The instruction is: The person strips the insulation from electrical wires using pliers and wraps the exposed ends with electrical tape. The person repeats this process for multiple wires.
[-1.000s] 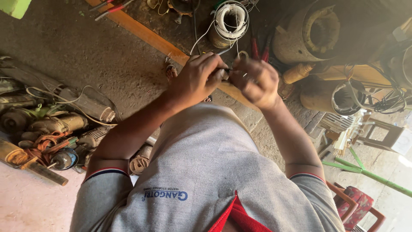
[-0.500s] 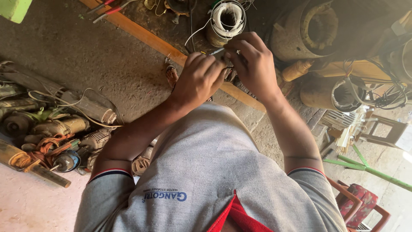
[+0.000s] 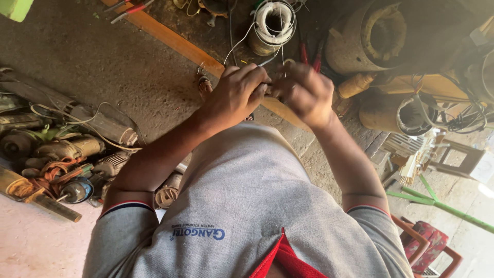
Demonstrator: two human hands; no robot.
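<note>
Both hands meet in front of the chest, fingers curled in tight. Left hand has its fingers bunched and pressed together, pinching a thin white wire at the point where the two hands touch; what else sits in the pinch is hidden. Right hand is blurred, fingers folded inward against the left fingertips; cannot tell exactly what it grips. The wire runs up and away to a round motor winding on the far side, just beyond the hands. An orange wooden beam crosses the floor to the far left. Compared with half a second ago, the right hand has dropped lower and now sits level with the left.
</note>
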